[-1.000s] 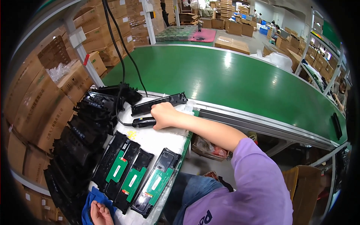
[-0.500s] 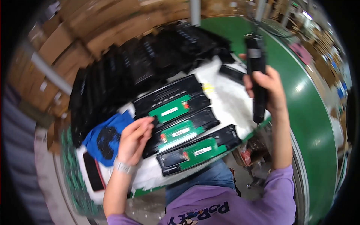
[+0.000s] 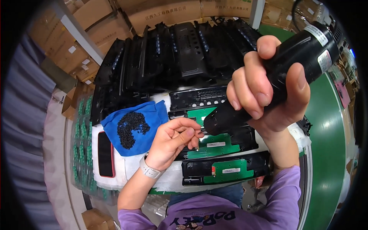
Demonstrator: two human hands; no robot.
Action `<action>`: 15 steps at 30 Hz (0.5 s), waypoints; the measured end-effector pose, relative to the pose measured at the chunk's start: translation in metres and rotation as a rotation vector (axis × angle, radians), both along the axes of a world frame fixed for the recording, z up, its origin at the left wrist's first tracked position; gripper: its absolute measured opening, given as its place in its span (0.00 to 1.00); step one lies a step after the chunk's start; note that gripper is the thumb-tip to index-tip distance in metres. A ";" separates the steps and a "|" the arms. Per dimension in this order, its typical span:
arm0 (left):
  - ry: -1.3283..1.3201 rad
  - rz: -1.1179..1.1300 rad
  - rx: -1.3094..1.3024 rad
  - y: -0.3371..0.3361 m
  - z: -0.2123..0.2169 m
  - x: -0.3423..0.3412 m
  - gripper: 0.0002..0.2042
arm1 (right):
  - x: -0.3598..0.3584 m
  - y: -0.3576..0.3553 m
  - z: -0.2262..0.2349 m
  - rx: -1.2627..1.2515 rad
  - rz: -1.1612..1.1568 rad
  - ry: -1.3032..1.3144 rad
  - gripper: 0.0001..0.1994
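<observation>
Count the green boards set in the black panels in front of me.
3: the far board, partly covered by the black tool; the near board, closest to you; and the middle board, between them. More may be hidden among the black casings behind.

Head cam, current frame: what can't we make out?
- Driver tip, and anything pinched there: head view, too small and partly covered by the left hand.
- Right end of the farthest green board: head view, hidden behind the driver.
- Shape of single pieces in the black pile on the blue cloth: head view, too small.
</observation>
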State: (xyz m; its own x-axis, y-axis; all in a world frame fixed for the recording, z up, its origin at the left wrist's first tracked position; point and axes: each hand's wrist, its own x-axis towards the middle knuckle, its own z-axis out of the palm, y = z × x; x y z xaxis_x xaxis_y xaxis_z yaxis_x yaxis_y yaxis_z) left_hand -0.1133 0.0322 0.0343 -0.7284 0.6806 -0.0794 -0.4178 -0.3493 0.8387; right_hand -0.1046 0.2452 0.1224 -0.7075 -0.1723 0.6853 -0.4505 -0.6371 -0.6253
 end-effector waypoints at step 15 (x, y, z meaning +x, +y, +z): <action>0.051 0.077 -0.085 -0.004 -0.014 -0.003 0.06 | -0.006 -0.008 -0.016 -0.018 -0.065 -0.180 0.18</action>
